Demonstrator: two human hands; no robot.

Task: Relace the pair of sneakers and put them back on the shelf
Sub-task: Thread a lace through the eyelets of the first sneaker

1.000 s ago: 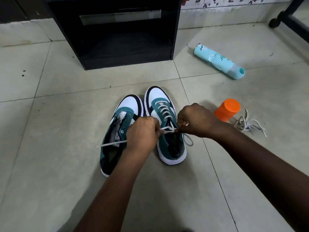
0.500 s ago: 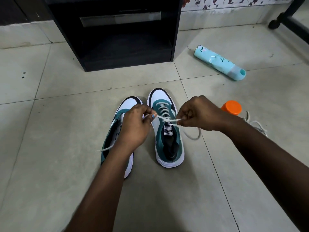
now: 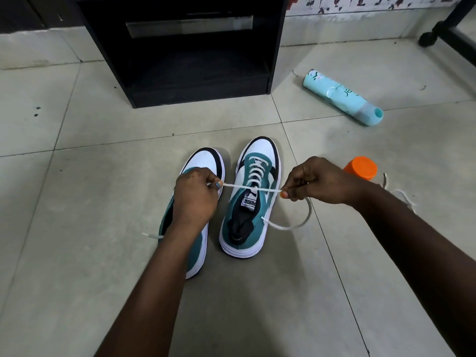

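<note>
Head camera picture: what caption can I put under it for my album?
Both hands, left and right, pull a white lace tight across the right sneaker.

"PUMA" on right sneaker's tongue label (image 3: 249, 203)

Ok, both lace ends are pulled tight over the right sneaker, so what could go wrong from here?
The left hand and right hand only pinch the lace, so an end could slip and the knot may loosen. The left forearm crosses the unlaced left sneaker and might nudge it. The orange-capped container stands by the right wrist and could be knocked over.
</note>
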